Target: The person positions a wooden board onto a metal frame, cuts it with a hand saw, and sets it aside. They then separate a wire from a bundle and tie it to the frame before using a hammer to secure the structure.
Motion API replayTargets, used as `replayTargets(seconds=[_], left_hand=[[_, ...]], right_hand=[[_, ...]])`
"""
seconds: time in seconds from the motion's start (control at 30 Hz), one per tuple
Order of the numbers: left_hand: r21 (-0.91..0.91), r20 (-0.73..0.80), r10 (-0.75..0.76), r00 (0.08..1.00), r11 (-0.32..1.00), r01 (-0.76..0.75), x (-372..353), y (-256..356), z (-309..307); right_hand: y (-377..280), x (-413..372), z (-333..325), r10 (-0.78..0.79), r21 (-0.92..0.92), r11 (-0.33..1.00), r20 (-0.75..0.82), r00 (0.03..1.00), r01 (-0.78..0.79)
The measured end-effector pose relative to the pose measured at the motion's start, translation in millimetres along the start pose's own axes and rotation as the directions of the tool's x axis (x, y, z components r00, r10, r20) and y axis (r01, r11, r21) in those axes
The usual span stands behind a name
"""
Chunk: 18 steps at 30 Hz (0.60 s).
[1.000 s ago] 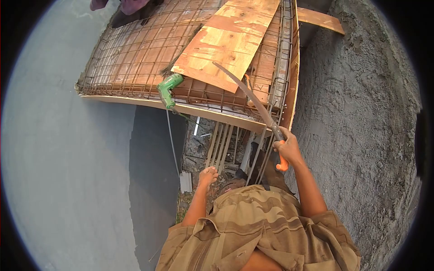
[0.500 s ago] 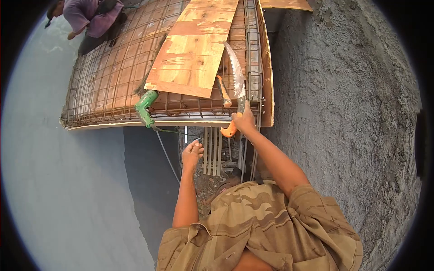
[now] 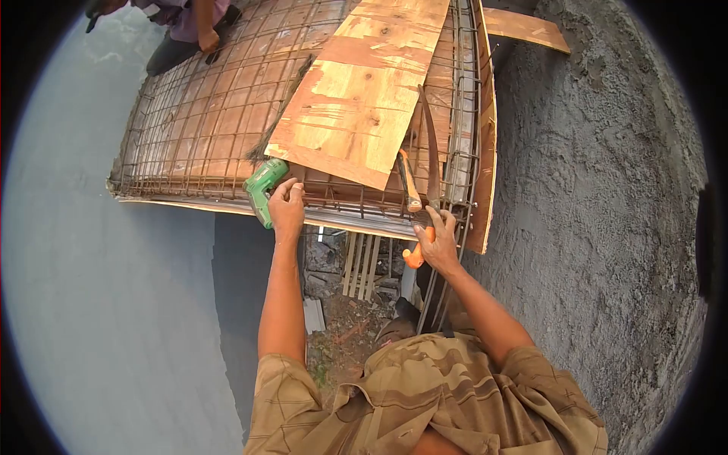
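Note:
My left hand (image 3: 287, 209) is beside the green power drill (image 3: 262, 186) at the front edge of the rebar-covered platform; its fingers are bent together, and whether they hold anything is hidden. At the right front corner, my right hand (image 3: 440, 241) is on the curved saw with the orange handle (image 3: 415, 255). The saw blade (image 3: 432, 144) points away across the platform and appears edge-on. Between the saw and the plywood sheet (image 3: 356, 91) lies an orange-and-black handled tool (image 3: 409, 182).
A rebar grid (image 3: 189, 129) covers the wooden platform. Another person (image 3: 186, 30) crouches at the far left. A rough cement wall (image 3: 591, 197) rises on the right, a smooth grey wall (image 3: 144, 303) on the left. Wooden slats (image 3: 362, 265) and rubble lie below.
My left hand has moved forward to the drill. My right hand and the saw are lower in view, and the blade has turned edge-on. The other person's arm now reaches down to the grid.

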<state>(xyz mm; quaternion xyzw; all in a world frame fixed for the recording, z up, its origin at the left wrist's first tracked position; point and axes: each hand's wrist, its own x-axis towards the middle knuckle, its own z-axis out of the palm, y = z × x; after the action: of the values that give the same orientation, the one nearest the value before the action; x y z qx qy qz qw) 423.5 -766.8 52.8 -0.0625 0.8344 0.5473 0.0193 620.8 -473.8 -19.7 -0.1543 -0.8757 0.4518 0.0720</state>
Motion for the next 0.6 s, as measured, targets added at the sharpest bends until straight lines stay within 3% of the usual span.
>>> replayTargets(seconds=[0.07,0.1,0.2,0.27,0.33,0.4,0.5,0.6], left_hand=[[0.286,-0.064,0.088,0.994,0.956,-0.067,54,18,-6],[0.354,-0.102,0.19,0.976,0.924,-0.143,91,4,-6],[0.579,-0.037,0.129,0.991,0.811,-0.083,171,-6,-11],[0.762,-0.037,0.216,0.976,0.638,-0.112,220,-32,-15],[0.966,0.257,-0.186,0.948,0.078,-0.246,304,-88,-42],[0.894,0.022,-0.296,0.955,0.433,0.114,331,-114,-44],[0.807,0.088,-0.111,0.99,0.59,-0.006,285,-54,-18],[0.926,0.084,-0.101,0.991,0.375,-0.04,296,-54,-22]], right_hand=[[-8,-1,-7,0.097,0.068,0.992,0.076,0.992,-0.103],[-4,-1,0,0.068,0.048,0.996,0.029,0.997,-0.069],[-13,0,3,0.143,-0.038,0.989,0.014,0.99,-0.142],[-19,3,-1,0.127,-0.006,0.992,-0.021,0.992,-0.127],[-13,2,2,0.103,-0.017,0.994,-0.052,0.993,-0.104],[-13,1,1,0.121,-0.021,0.992,-0.036,0.992,-0.122],[-13,5,-2,0.102,-0.018,0.994,-0.057,0.993,-0.103],[-13,5,2,0.087,0.0,0.996,-0.079,0.993,-0.088]])
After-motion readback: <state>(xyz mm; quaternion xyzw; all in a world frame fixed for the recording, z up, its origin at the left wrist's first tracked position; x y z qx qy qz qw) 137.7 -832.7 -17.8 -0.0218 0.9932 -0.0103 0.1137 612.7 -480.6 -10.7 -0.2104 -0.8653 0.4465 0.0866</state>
